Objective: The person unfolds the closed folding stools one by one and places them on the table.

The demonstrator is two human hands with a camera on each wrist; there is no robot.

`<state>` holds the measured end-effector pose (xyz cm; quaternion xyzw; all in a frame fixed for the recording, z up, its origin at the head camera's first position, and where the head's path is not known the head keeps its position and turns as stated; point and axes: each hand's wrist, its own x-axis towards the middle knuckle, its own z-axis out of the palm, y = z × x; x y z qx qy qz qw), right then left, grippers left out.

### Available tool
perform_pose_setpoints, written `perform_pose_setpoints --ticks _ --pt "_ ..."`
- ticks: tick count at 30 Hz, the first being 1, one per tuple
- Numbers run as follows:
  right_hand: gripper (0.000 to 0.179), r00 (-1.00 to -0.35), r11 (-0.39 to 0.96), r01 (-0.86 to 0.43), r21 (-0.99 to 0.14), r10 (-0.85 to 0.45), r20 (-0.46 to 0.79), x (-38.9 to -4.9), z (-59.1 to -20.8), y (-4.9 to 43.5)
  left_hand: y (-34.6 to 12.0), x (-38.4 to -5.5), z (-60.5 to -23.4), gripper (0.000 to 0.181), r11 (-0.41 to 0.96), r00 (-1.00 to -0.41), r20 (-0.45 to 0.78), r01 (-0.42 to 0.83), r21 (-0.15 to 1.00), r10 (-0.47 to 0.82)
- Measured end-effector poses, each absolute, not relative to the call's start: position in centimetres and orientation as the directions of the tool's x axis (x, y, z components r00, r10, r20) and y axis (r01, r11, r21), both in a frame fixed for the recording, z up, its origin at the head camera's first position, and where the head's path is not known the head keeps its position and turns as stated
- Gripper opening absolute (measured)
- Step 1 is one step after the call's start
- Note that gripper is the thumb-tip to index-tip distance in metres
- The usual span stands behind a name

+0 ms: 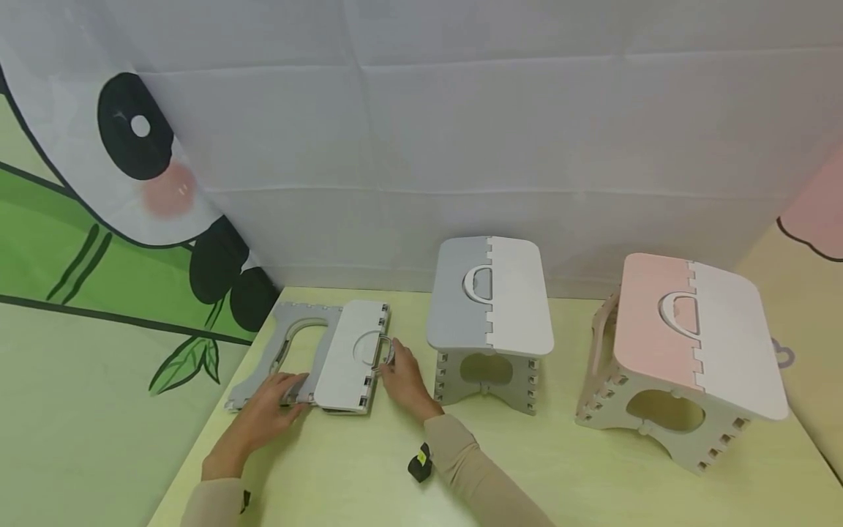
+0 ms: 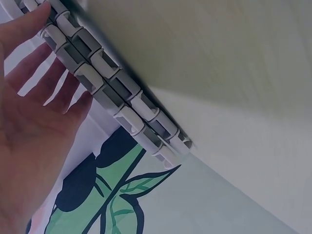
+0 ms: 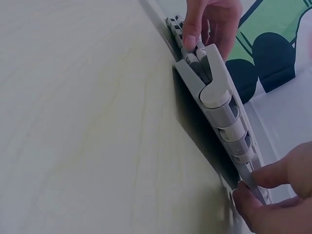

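Observation:
A grey and white folding step stool point(image 1: 344, 359) lies folded flat at the table's left side. Its grey leg panel point(image 1: 266, 366), with a large oval opening, sticks out to the left of the white seat half. My left hand point(image 1: 266, 410) grips the near edge of that panel, thumb on one side and fingers on the other. At the seat's right edge, my right hand point(image 1: 406, 380) pinches the stool by its carry handle point(image 1: 385, 350). Hinge knuckles point(image 2: 105, 80) along the stool's edge show in the left wrist view.
A grey and white stool point(image 1: 520, 293) stands unfolded in the middle, and a pink and white one point(image 1: 731, 329) stands unfolded at the right. A small black object with a yellow mark point(image 1: 420, 465) is beside the right sleeve. A printed cloth point(image 1: 421, 132) hangs behind the table point(image 1: 349, 468).

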<state>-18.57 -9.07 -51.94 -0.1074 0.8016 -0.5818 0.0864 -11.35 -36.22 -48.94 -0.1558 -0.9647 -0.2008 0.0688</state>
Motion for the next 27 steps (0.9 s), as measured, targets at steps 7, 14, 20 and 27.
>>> perform_pose_setpoints --ticks 7,14,20,27 --pt "0.057 -0.98 0.184 0.012 -0.983 -0.195 -0.048 -18.9 -51.8 -9.4 -36.8 -11.7 -49.3 0.051 0.839 -0.9 0.279 0.419 0.348 0.333" --pt "0.057 -0.985 0.096 0.09 -0.991 -0.137 -0.102 -19.1 -51.7 -9.4 -37.2 -11.9 -49.6 0.049 0.829 -0.896 0.282 0.43 0.357 0.344" --pt "0.055 -0.985 0.091 0.094 -0.991 -0.134 -0.106 -19.2 -51.6 -9.3 -37.5 -11.8 -49.8 0.05 0.822 -0.888 0.297 0.444 0.357 0.351" --pt "0.053 -0.985 0.122 0.085 -0.989 -0.137 -0.101 -19.0 -51.2 -9.0 -37.4 -11.6 -49.9 0.05 0.808 -0.867 0.339 0.476 0.347 0.365"
